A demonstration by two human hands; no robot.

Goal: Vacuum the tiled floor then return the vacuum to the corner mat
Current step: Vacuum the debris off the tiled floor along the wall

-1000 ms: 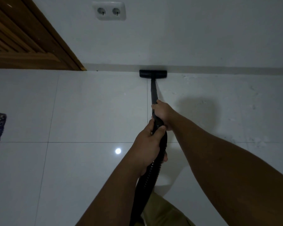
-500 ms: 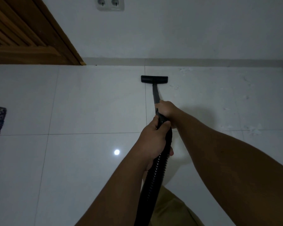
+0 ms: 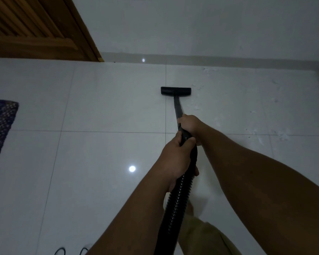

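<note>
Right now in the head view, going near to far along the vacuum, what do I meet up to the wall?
Ribbed hose → left hand gripping the hose cuff → right hand gripping the wand → bare wand → floor head on the tile → open tile → baseboard → wall.

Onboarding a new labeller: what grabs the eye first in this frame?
Both hands gripping the black vacuum wand: right hand ahead, left hand behind, by the ribbed hose. The floor nozzle sits on the glossy white tiles short of the wall; a wooden door stands upper left.
</note>
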